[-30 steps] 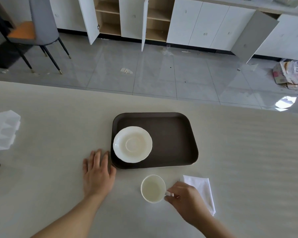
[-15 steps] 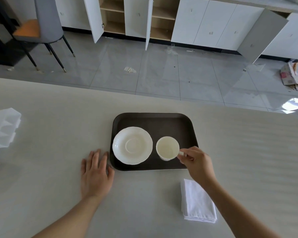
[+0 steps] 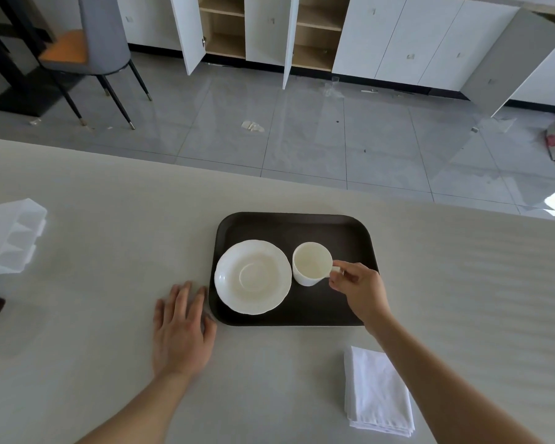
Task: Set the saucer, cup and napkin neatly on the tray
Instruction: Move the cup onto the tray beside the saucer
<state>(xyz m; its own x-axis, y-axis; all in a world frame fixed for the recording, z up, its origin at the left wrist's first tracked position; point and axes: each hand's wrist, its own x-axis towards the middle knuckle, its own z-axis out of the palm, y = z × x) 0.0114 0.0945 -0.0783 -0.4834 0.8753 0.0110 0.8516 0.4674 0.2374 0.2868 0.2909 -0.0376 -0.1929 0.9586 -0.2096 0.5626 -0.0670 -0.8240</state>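
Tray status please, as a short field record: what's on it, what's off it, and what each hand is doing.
tray: dark, on table
saucer: on tray, left part
cup: upright on tray, right of saucer, not on it
napkin: folded, on table, off tray
right hand: fingers pinch cup handle
left hand: flat on table beside tray

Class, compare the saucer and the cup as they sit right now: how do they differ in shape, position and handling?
The saucer is wide, shallow and scallop-edged; the cup is narrower, deeper and has a handle. The saucer lies on the left part of the tray; the cup stands upright to its right. No hand touches the saucer, while the right hand pinches the cup's handle. Both are white, empty and on the tray.
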